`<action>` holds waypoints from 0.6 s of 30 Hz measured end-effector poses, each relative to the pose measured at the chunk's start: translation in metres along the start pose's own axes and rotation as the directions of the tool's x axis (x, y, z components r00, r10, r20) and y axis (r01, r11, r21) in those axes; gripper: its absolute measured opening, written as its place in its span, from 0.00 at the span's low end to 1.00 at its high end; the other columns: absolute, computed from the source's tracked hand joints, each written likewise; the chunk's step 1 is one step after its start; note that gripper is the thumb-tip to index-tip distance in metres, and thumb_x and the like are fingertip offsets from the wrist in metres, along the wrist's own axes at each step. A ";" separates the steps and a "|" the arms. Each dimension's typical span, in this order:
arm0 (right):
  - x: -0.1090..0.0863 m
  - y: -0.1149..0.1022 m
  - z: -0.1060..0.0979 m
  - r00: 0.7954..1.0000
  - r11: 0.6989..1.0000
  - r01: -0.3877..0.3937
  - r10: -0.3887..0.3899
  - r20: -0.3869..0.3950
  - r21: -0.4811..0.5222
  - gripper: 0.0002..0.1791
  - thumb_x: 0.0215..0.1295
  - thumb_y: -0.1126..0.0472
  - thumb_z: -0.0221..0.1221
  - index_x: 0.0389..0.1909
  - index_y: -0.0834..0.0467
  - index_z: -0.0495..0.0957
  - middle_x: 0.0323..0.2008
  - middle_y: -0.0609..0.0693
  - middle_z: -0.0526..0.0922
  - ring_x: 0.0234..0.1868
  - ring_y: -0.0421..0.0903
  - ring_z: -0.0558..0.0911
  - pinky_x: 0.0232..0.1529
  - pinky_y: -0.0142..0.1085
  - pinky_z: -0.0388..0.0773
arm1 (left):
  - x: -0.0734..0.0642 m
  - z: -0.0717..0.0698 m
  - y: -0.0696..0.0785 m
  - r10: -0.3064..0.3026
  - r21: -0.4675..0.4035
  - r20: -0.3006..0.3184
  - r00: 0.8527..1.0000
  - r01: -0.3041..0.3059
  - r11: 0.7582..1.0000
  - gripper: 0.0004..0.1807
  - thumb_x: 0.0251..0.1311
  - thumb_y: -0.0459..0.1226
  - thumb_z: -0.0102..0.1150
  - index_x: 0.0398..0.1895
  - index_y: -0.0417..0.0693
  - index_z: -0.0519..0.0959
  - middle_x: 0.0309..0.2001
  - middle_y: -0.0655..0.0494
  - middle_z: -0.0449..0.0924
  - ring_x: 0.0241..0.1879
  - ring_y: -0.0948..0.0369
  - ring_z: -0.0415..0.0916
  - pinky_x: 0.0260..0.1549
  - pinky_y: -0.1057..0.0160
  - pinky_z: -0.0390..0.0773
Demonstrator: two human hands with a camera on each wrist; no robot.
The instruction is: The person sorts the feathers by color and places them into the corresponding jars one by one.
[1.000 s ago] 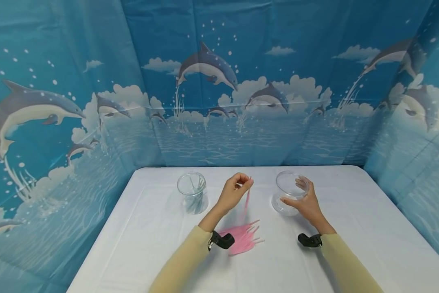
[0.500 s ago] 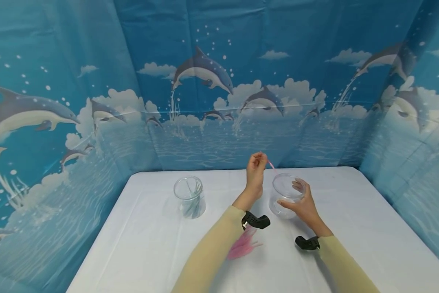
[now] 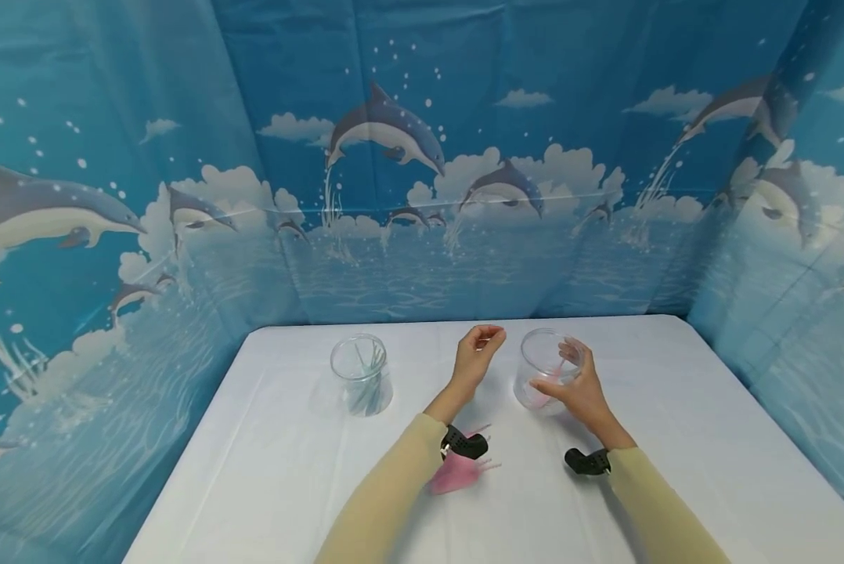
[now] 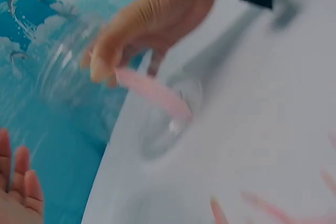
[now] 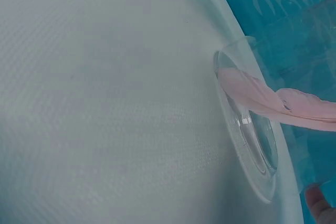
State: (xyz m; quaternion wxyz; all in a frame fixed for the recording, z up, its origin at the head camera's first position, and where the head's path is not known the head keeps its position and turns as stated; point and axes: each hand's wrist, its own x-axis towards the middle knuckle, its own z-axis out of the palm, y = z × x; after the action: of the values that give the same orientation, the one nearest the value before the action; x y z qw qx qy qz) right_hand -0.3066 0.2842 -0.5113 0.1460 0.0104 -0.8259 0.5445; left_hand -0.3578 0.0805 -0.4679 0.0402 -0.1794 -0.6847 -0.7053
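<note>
Feather: (image 5: 252, 92) pink, inside R jar (image 3: 526, 374); long axis slants up from the base, upper end leaning twd your R fingers.
R jar: looks upright on the table (image 3: 267, 470).
R hand: (image 3: 582, 392) yours is wrapped round R jar's right side, thumb on the near side, fingers behind the glass; nearer hand to the feather.
L hand: (image 3: 474, 356) free, nothing seen in it (fingers lightly bent, thumb near index); L of R jar, apart from it.
Pile: (image 3: 456, 474) more pink feathers, btwn L hand and your body, partly hidden by your L sleeve (image 3: 387, 486); thin ends point R. L hand's closer.
L jar: (image 3: 350, 389) holds green strips (image 3: 371, 388) (can't tell what), L of both hands.
Backdrop: (image 3: 394, 282) dolphins, behind the table.
</note>
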 end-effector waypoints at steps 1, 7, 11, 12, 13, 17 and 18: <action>0.000 0.000 0.000 1.000 1.000 0.003 -0.003 0.002 0.000 0.60 0.47 0.54 0.74 0.72 0.56 0.42 0.69 0.61 0.55 0.68 0.60 0.56 0.60 0.65 0.52 | -0.003 -0.007 -0.003 -0.005 0.054 0.019 1.000 0.004 0.999 0.13 0.63 0.43 0.60 0.45 0.44 0.80 0.40 0.60 0.78 0.39 0.65 0.72 0.41 0.65 0.72; 0.002 -0.001 -0.002 1.000 1.000 0.016 -0.016 0.016 0.020 0.60 0.47 0.53 0.74 0.73 0.56 0.42 0.69 0.61 0.55 0.67 0.59 0.56 0.59 0.65 0.53 | -0.027 -0.049 -0.015 -0.146 0.403 0.191 0.971 0.058 0.913 0.12 0.59 0.44 0.63 0.41 0.47 0.81 0.34 0.60 0.77 0.34 0.64 0.72 0.34 0.65 0.73; 0.003 -0.001 -0.003 1.000 1.000 0.014 -0.015 0.023 0.025 0.60 0.48 0.53 0.74 0.73 0.56 0.41 0.69 0.61 0.54 0.67 0.60 0.55 0.59 0.65 0.54 | -0.043 -0.067 -0.019 -0.281 0.597 0.314 0.907 0.041 0.801 0.13 0.55 0.49 0.65 0.36 0.51 0.82 0.30 0.65 0.76 0.29 0.67 0.71 0.29 0.67 0.72; 0.003 -0.001 -0.003 1.000 1.000 0.014 -0.014 0.023 0.023 0.60 0.47 0.53 0.74 0.73 0.56 0.41 0.69 0.61 0.55 0.67 0.60 0.55 0.59 0.65 0.54 | -0.047 -0.069 -0.017 -0.308 0.640 0.337 0.890 0.023 0.768 0.13 0.54 0.51 0.66 0.34 0.53 0.82 0.28 0.66 0.76 0.28 0.67 0.71 0.28 0.67 0.72; 0.003 -0.001 -0.002 1.000 1.000 0.013 -0.014 0.022 0.022 0.60 0.47 0.53 0.74 0.73 0.56 0.41 0.69 0.61 0.54 0.67 0.60 0.55 0.59 0.65 0.54 | -0.051 -0.071 -0.017 -0.328 0.678 0.354 0.876 0.001 0.735 0.14 0.53 0.52 0.66 0.32 0.54 0.81 0.27 0.67 0.76 0.27 0.67 0.71 0.27 0.67 0.71; 0.002 0.000 -0.001 1.000 1.000 0.002 -0.003 0.023 0.023 0.61 0.47 0.53 0.74 0.73 0.56 0.41 0.69 0.61 0.55 0.67 0.60 0.55 0.59 0.65 0.53 | -0.061 -0.068 -0.014 -0.367 0.790 0.367 0.854 -0.078 0.608 0.15 0.47 0.57 0.68 0.24 0.59 0.79 0.22 0.69 0.73 0.23 0.68 0.69 0.22 0.68 0.69; 0.002 0.000 0.000 1.000 1.000 -0.001 0.000 0.023 0.024 0.61 0.47 0.53 0.74 0.73 0.56 0.41 0.69 0.61 0.55 0.67 0.60 0.55 0.59 0.65 0.53 | -0.063 -0.066 -0.015 -0.373 0.808 0.363 0.854 -0.089 0.583 0.15 0.46 0.57 0.68 0.23 0.60 0.78 0.21 0.69 0.73 0.23 0.68 0.68 0.22 0.68 0.68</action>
State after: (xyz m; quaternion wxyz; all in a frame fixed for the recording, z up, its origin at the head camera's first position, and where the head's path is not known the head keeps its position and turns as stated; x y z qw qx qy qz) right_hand -0.3085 0.2851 -0.5110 0.1361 0.0183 -0.8209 0.5544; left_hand -0.3166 0.0046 -0.5010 -0.1201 -0.2592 -0.9251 -0.2501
